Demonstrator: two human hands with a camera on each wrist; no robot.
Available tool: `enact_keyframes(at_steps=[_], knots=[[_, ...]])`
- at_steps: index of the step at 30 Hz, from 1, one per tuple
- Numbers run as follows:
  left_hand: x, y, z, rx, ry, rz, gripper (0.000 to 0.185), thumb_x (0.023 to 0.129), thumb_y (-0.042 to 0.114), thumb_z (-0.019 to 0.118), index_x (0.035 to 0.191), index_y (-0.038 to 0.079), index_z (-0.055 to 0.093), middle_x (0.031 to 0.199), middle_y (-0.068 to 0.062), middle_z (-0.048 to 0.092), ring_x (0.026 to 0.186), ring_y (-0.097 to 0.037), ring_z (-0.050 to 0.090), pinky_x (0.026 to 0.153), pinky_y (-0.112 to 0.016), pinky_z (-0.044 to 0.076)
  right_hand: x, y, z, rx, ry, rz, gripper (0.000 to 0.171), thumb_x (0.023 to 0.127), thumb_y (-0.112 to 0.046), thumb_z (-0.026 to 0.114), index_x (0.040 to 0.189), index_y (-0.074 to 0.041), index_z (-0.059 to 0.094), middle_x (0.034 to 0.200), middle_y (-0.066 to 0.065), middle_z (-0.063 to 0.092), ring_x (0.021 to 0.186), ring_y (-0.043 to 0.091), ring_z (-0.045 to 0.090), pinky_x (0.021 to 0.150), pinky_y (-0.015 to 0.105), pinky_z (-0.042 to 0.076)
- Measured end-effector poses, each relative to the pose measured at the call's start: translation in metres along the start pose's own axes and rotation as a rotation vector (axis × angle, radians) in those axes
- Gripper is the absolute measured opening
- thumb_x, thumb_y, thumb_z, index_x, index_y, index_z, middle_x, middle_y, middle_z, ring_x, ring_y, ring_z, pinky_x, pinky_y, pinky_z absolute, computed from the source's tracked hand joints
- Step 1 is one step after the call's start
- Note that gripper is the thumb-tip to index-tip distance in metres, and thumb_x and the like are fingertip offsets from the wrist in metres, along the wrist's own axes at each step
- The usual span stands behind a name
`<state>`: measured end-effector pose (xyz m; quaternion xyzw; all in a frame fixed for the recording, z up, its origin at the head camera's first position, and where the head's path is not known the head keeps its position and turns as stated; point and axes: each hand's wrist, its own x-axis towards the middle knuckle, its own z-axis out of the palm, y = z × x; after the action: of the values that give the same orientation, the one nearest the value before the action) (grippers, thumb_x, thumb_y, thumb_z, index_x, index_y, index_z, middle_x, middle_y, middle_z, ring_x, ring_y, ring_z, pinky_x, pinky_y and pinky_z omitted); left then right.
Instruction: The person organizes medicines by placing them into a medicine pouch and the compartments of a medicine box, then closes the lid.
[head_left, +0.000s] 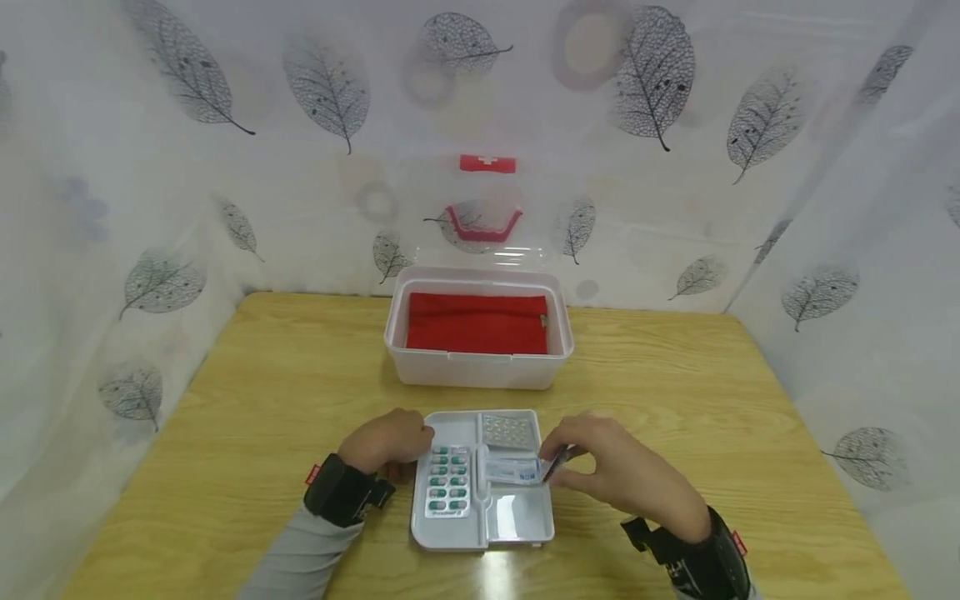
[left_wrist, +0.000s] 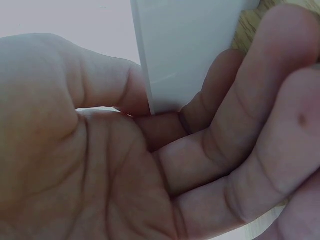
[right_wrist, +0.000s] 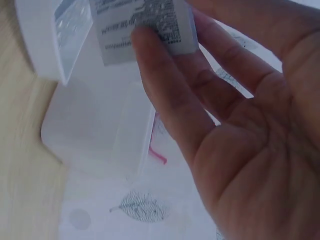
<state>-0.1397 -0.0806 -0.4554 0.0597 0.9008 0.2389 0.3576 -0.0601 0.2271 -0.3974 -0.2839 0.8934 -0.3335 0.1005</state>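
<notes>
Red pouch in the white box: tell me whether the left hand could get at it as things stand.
Probably yes. The box stands open with its lid up, the red pouch lies uncovered, and nothing stands between it and the left hand, which only grips the white tray edge.

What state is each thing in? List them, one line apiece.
Storage box: lid open, a red pouch lying flat inside.
Tray: flat on the table, front right compartment bare.
Green pill sheet: lying flat in the tray's left compartment.
Silver pill sheet: lying in the back right compartment.
Packet: pinched by the right hand over the tray.
Left hand: gripping the tray's left edge.
</notes>
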Motion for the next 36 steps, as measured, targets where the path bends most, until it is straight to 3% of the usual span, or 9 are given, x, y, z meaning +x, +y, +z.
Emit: enact_keyframes(at_steps=[5,13,23,30,36], knots=[[0.001,0.001,0.0,-0.006,0.0,-0.015,0.027,0.104,0.026,0.048,0.096,0.005,0.064,0.073,-0.011,0.065,0.06,-0.023,0.064,0.054,-0.033,0.052,0.006,-0.006,0.009,0.11,-0.063,-0.019,0.028,0.087,-0.002,0.077,0.108,-0.019,0.071,0.103,-0.009,0.069,0.097,0.006,0.067,0.083,0.026,0.058],[-0.001,-0.001,0.001,-0.016,0.005,-0.014,0.026,0.103,0.025,0.048,0.097,0.005,0.063,0.074,-0.012,0.065,0.06,-0.023,0.063,0.053,-0.033,0.051,0.016,-0.011,0.025,0.03,-0.073,0.038,0.02,0.086,-0.007,0.078,0.096,-0.024,0.075,0.093,-0.015,0.065,0.085,0.001,0.061,0.075,0.023,0.055],[0.0,0.001,0.0,-0.018,0.0,-0.016,0.027,0.103,0.025,0.047,0.094,0.005,0.063,0.072,-0.011,0.065,0.06,-0.023,0.064,0.054,-0.033,0.052,0.02,-0.007,0.037,0.061,-0.066,0.087,0.017,0.083,-0.002,0.079,0.085,-0.018,0.075,0.077,-0.014,0.064,0.069,-0.001,0.056,0.063,0.021,0.051],[-0.001,0.001,-0.001,-0.022,0.004,-0.01,0.026,0.103,0.024,0.047,0.094,0.005,0.063,0.073,-0.012,0.066,0.06,-0.023,0.064,0.053,-0.033,0.051,0.022,-0.007,0.047,-0.047,-0.036,0.111,0.017,0.081,-0.003,0.08,0.081,-0.02,0.078,0.07,-0.017,0.063,0.068,-0.002,0.053,0.061,0.021,0.048],[-0.003,0.001,0.0,-0.029,0.007,-0.001,0.026,0.103,0.023,0.047,0.093,0.005,0.063,0.073,-0.012,0.066,0.059,-0.023,0.063,0.052,-0.033,0.051,0.022,-0.007,0.049,-0.131,-0.075,0.121,0.011,0.083,-0.01,0.081,0.083,-0.021,0.08,0.081,-0.015,0.072,0.077,-0.002,0.06,0.07,0.025,0.052]])
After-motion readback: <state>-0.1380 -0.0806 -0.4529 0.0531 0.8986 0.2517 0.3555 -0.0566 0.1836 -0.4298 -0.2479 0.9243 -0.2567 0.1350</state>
